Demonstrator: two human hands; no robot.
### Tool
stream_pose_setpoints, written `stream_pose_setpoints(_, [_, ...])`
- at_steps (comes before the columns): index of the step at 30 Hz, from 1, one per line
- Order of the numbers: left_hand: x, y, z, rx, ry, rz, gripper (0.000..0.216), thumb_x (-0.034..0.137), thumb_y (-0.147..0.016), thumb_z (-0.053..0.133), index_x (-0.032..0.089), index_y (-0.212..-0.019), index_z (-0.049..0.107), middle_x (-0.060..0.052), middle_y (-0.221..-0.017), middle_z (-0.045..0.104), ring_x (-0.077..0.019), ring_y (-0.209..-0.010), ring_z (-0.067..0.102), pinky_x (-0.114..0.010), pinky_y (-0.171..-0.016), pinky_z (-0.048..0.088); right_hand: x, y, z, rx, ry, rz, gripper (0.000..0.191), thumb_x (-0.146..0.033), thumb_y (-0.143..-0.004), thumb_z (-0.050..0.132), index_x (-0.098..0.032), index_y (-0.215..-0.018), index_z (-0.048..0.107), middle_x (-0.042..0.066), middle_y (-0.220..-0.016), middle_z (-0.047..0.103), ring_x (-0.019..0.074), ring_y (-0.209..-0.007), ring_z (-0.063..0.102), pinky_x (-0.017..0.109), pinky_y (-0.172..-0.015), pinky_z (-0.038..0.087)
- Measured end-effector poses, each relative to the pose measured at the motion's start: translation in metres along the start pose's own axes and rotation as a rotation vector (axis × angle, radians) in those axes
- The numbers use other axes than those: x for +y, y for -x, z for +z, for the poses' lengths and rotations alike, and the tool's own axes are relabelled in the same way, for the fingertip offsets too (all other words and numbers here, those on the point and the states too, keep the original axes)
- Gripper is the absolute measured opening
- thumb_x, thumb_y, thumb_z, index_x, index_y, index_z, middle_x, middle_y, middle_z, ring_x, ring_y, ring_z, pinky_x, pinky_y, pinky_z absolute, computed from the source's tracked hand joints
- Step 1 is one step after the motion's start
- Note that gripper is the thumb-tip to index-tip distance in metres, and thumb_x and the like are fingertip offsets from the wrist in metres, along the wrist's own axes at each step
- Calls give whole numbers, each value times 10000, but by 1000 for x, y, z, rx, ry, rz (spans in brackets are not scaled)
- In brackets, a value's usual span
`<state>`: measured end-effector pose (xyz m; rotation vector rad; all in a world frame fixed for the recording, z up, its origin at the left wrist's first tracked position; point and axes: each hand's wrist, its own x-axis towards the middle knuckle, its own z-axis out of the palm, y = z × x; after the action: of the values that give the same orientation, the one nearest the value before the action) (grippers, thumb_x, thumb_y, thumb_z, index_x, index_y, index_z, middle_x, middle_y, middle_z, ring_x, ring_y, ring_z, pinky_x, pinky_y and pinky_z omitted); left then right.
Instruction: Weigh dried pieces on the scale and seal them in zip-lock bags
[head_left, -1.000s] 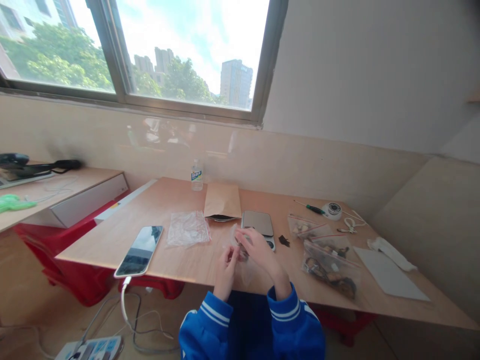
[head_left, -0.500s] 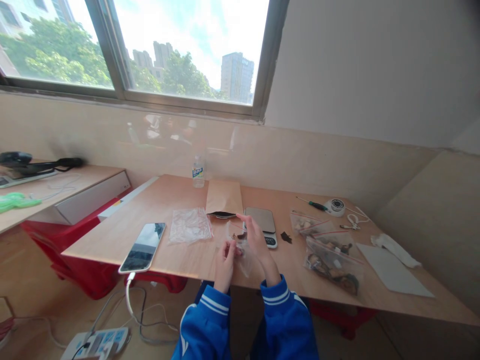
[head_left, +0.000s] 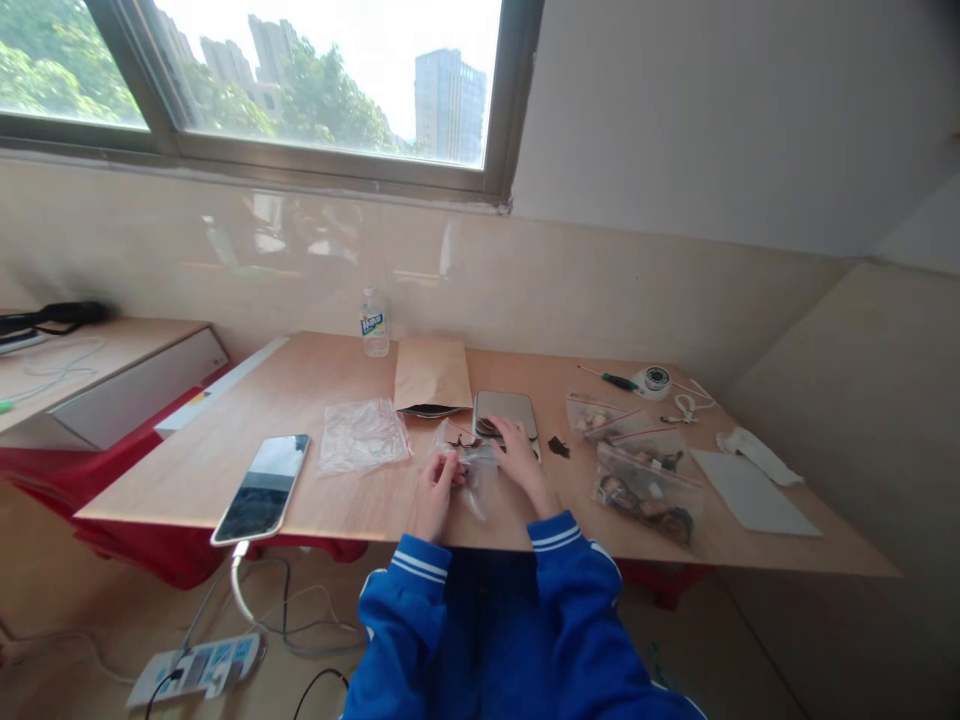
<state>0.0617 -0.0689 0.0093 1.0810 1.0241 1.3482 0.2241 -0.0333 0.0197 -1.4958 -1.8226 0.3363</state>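
Observation:
My left hand (head_left: 435, 490) is closed on the edge of a clear plastic zip bag (head_left: 478, 495), which lies near the front of the table with a few dark dried pieces (head_left: 465, 441) at its mouth. Fingers stretched and slightly apart, my right hand (head_left: 519, 460) reaches over the bag to the front of a kitchen scale (head_left: 511, 404). A dark brown piece (head_left: 487, 427) is at its fingertips; whether they grip it is unclear. The hand covers most of the scale's display. Behind the bag lies a brown paper pouch (head_left: 433, 372), its dark mouth facing me.
Flat empty zip bags (head_left: 364, 437) and a phone (head_left: 262, 487) on a cable lie left. A bottle (head_left: 373, 325) stands at the back. Rightward are a dark scrap (head_left: 559, 447), filled zip bags (head_left: 649, 495), a screwdriver (head_left: 619, 382), a white camera (head_left: 654, 382) and a white sheet (head_left: 754, 492).
My right hand has lowered from a raised, upright pose to the scale's front edge, fingers forward. My left hand still grips the bag. The whole view has shifted slightly.

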Motion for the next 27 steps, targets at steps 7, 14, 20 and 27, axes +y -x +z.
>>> stream_pose_setpoints(7, [-8,1,-6,-8,13,-1,357,525,-756,559,171,-706,544,20,-660,548,-96,-600,497,-216,-601,388,-12,-8,-12,110,51,54,207,-260,-814,521,-176,-961,640,80,-960,630,210,-899,535,362,-839,406])
stream_pose_setpoints(14, [-10,1,-7,14,35,11,378,544,-751,554,170,-703,543,16,-658,558,-102,-609,503,-222,-609,406,-59,-2,-41,109,-152,-6,343,-375,-822,530,-219,-1119,599,56,-1057,611,173,-856,560,315,-813,436])
stream_pose_setpoints(20, [-11,0,-10,75,116,18,367,528,-759,551,168,-693,529,22,-650,535,-83,-604,494,-212,-622,414,-92,69,-59,55,-318,38,265,-342,-896,419,-225,-948,650,31,-895,641,162,-793,578,280,-753,439])
stream_pose_setpoints(27, [-15,-1,-11,62,127,18,366,530,-731,577,173,-673,531,26,-629,532,-85,-598,491,-212,-601,409,-69,163,6,-384,80,63,254,-149,-844,446,-211,-1001,636,55,-995,632,208,-929,575,316,-807,451])
